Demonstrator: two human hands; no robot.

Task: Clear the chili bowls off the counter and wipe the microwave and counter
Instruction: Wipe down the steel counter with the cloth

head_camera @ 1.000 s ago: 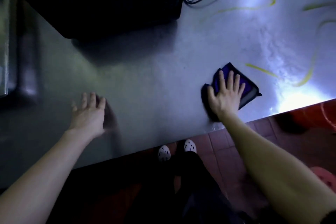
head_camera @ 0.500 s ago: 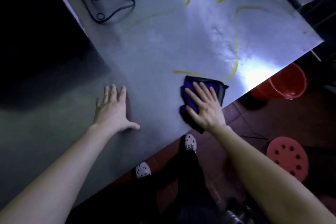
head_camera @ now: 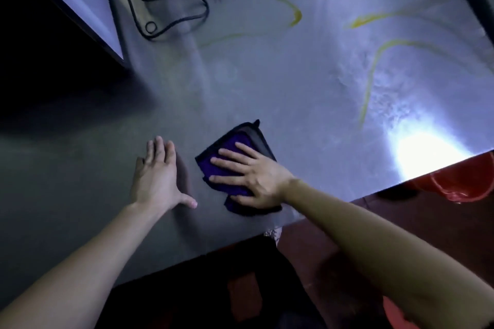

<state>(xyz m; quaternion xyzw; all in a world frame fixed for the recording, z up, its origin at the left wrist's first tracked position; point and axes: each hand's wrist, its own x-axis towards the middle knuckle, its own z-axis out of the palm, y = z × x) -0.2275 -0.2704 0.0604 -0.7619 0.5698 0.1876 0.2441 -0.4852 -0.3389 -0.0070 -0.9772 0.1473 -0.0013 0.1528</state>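
View down from a person's head onto a dim steel counter point(head_camera: 267, 88). Nearest, two bare forearms reach in from the bottom, over the counter's near edge and a dark floor. The left hand point(head_camera: 157, 179) lies flat on the bare steel, fingers straight and together, thumb out to the right, holding nothing; it looks like a brace. Just beside it on the right, the right hand point(head_camera: 254, 179) presses flat, fingers spread, on a folded purple cloth point(head_camera: 232, 139), which lies directly under the palm with its far corner poking out past the fingertips. At the right, below the counter edge, a red bucket point(head_camera: 467, 184) shows. This appears to be the counter-wiping step; no chili bowls are visible. Farther off and to the right, well apart from the cloth, yellow streaks point(head_camera: 369, 88) curl across the brightly lit steel, so the next move likely calls for sliding the cloth away and rightward under steady pressure. At the far left, a black power cord point(head_camera: 173, 8) coils beside a dark appliance point(head_camera: 80, 0), probably the microwave.
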